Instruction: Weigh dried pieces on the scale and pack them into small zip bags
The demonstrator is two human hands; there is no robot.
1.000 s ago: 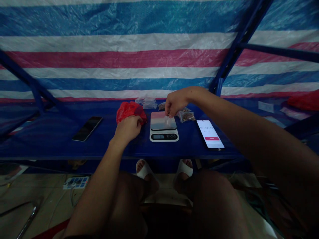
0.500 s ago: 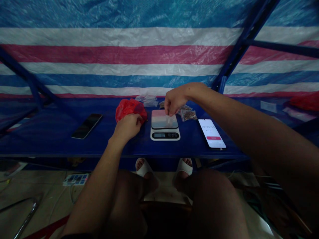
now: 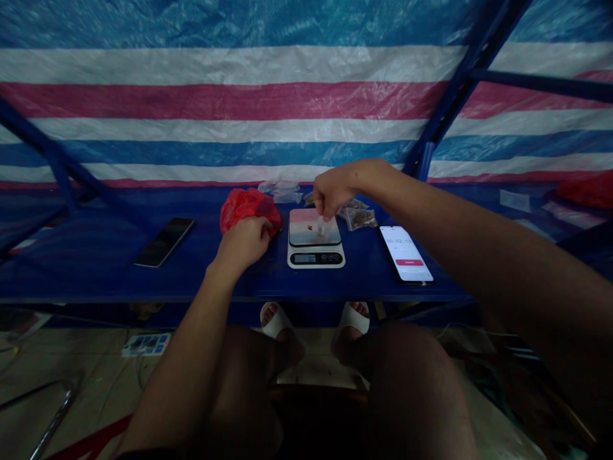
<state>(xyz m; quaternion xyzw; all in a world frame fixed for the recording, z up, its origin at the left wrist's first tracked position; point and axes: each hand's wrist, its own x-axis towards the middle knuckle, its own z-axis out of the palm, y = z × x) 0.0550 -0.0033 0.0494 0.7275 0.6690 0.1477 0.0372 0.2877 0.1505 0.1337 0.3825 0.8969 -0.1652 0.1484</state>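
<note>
A white digital kitchen scale (image 3: 316, 259) with a shiny flat plate stands on the blue table. On its plate lies a small brown piece (image 3: 310, 227). Over the back right of the plate hangs my right hand (image 3: 330, 191), fingertips pinched and pointing down; whatever is between them is too small to make out. To the left of the scale, my left hand (image 3: 249, 239) has its fingers curled on the front edge of a crumpled red plastic bag (image 3: 246, 206). The bag's contents are hidden.
Small clear zip bags with brown bits (image 3: 360, 218) lie behind and right of the scale. Clear empty bags (image 3: 282, 191) sit behind the red bag. A lit phone (image 3: 407, 254) lies at right, a dark phone (image 3: 165, 241) at left. Blue frame bars (image 3: 467, 80) slant at both sides.
A small brown piece now shows on the scale's plate where none was visible. My right hand stays pinched above the plate, shifted very slightly. My left hand holds its place at the red bag.
</note>
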